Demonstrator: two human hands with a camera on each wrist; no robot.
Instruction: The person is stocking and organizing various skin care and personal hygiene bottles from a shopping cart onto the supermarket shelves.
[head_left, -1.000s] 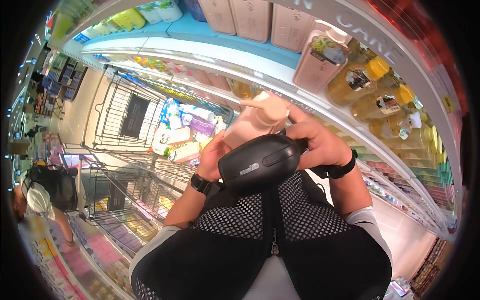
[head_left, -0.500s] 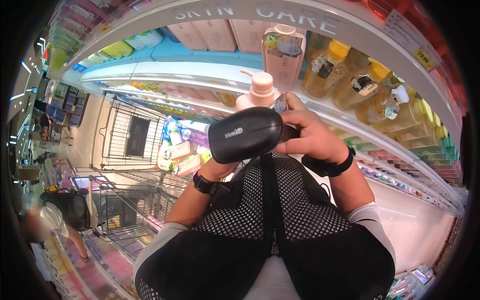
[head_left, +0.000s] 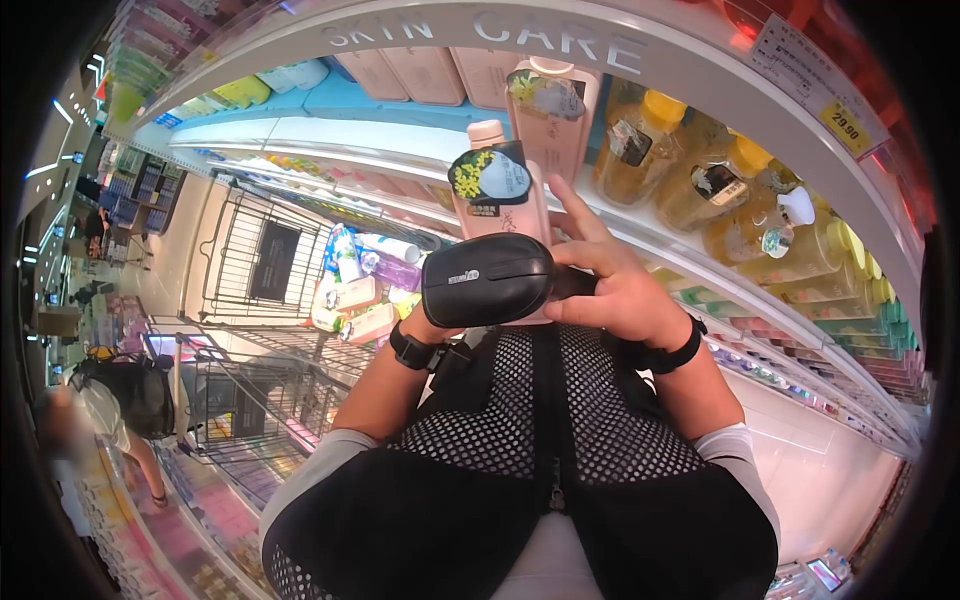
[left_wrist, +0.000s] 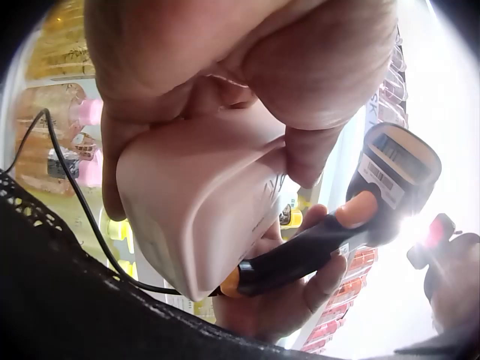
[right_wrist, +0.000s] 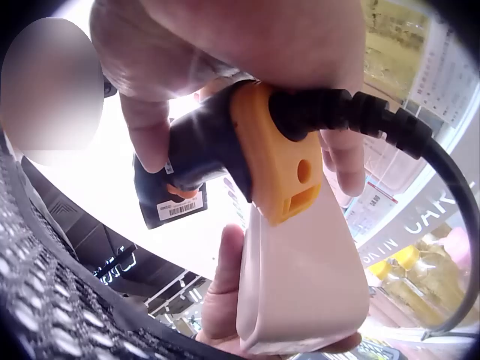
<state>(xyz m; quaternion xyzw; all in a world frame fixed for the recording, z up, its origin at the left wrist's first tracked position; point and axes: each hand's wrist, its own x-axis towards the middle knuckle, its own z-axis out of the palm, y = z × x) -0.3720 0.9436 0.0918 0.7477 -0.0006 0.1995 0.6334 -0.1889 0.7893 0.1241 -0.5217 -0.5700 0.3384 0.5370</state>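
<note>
A pale pink pump bottle (head_left: pixel 515 219) with a dark, flowered neck label (head_left: pixel 490 178) stands roughly upright before the chest. My left hand (head_left: pixel 428 326), mostly hidden behind the scanner in the head view, grips it; the left wrist view has those fingers (left_wrist: pixel 304 154) around the bottle (left_wrist: pixel 199 195). My right hand (head_left: pixel 622 285) holds a black handheld scanner (head_left: pixel 487 280) between the bottle and the head camera. In the right wrist view the fingers wrap the scanner's handle (right_wrist: pixel 202 135), its orange end (right_wrist: pixel 274 161) close by the bottle (right_wrist: pixel 304 277).
Shelves marked SKIN CARE (head_left: pixel 490 30) hold pink bottles (head_left: pixel 420 75) and yellow-capped bottles (head_left: pixel 635 150) ahead. A wire cart (head_left: pixel 228 255) with goods stands at left, near another person (head_left: pixel 125 405). A black cable (right_wrist: pixel 459 202) trails from the scanner.
The bottle has turned upright from its earlier tilt, and its label now faces the head camera. The scanner has shifted left and up since the first frame. My right index finger has straightened.
</note>
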